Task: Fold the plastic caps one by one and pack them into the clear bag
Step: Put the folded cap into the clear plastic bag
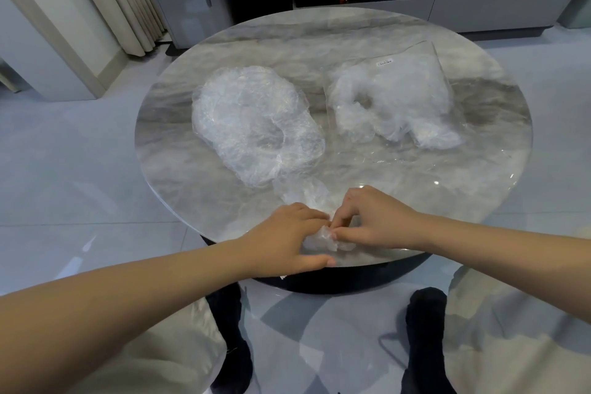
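Observation:
Near the front edge of the round marble table (415, 189) lies a crumpled clear plastic cap (323, 240). My left hand (284, 241) rests on its left side with fingers laid over it. My right hand (371, 217) pinches its right side between thumb and fingertips. A loose pile of unfolded plastic caps (252, 121) sits at the table's middle left. The clear bag (393, 96), with a small white label and several caps inside, lies at the back right, its mouth facing the front.
A grey low cabinet (351, 6) with a marble top stands behind the table. Curtains (121, 0) hang at the back left. My knees and dark-socked feet (425, 329) are below the table's front edge, on a glossy tiled floor.

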A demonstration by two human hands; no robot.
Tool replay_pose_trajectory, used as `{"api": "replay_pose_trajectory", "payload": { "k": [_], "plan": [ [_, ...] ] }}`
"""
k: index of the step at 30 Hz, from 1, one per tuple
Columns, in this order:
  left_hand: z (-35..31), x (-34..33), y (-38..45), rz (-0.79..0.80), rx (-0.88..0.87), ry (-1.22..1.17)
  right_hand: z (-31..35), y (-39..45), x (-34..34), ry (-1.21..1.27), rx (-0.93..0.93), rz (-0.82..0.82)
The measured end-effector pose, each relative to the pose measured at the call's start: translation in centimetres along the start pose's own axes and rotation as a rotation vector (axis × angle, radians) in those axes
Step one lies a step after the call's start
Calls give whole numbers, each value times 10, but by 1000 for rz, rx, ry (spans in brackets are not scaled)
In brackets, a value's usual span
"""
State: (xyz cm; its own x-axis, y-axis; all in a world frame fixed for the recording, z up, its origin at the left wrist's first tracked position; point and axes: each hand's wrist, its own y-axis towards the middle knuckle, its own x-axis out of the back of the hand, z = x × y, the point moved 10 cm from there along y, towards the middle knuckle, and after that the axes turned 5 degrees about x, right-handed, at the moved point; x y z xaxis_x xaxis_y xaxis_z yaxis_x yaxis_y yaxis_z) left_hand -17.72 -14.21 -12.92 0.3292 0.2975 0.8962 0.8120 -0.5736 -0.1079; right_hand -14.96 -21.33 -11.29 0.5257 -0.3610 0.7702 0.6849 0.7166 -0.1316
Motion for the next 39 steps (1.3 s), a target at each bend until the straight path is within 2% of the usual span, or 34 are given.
{"api": "replay_pose_trajectory", "payload": {
  "k": [2,7,9,11,15,19,23,25,27,36,38,39],
  "plan": [
    [-3,7,0,4,47,-201,-7,1,-7,91,-63,36],
    [31,12,-6,-33,313,-454,-23,1,-8,396,-252,10],
    [41,11,-8,-55,393,-505,-21,2,-10,359,-235,43],
    [45,11,-8,-102,429,-546,-18,5,-12,198,-187,46],
    [42,17,-6,-181,409,-456,-27,10,-13,112,-206,-38],
    [38,21,-8,-249,330,-331,-28,17,-17,47,-236,-38],
    [12,38,-11,-363,103,0,-31,23,-17,30,-257,-35],
    [-1,31,-13,-328,-9,144,-32,25,-18,54,-267,-31],
    [-4,21,-14,-273,-34,215,-34,27,-17,59,-275,-27],
    [10,6,-12,-188,27,256,-29,28,-14,-21,-280,-9],
    [10,9,-9,-202,19,212,-20,28,-6,-172,-186,-74],
    [10,12,-9,-210,15,181,-10,28,-1,-265,-74,-140]
  ]
}}
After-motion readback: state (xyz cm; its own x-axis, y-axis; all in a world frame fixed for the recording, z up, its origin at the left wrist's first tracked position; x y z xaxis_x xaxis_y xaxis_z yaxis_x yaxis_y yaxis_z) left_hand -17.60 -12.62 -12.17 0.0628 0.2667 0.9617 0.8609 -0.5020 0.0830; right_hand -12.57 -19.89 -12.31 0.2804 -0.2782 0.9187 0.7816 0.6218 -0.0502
